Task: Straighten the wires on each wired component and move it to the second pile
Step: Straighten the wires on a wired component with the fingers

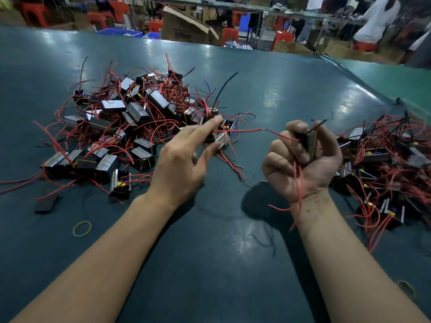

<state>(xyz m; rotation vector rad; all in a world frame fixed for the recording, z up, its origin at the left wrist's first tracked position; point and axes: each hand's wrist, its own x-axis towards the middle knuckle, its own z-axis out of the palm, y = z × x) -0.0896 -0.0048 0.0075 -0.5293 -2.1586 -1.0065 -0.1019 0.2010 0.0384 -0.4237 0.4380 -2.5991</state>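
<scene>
A big heap of small black-and-silver wired components [130, 127] with tangled red and black wires lies at the left of the dark green table. A second pile [387, 164] lies at the right edge. My right hand [303, 164] is palm up and grips one component [311, 142]; its red wires trail down over my wrist and one points left. My left hand [184, 162] reaches over the near edge of the left heap, and its thumb and forefinger pinch a component [221, 138] whose red wire sticks out to the right.
A yellow rubber band [82, 228] and a flat black piece [46, 203] lie near left; another band [407, 287] lies near right. Dark green table mat [221, 241] between my forearms. Beyond the table's far edge stand cartons, red stools, blue crates and people.
</scene>
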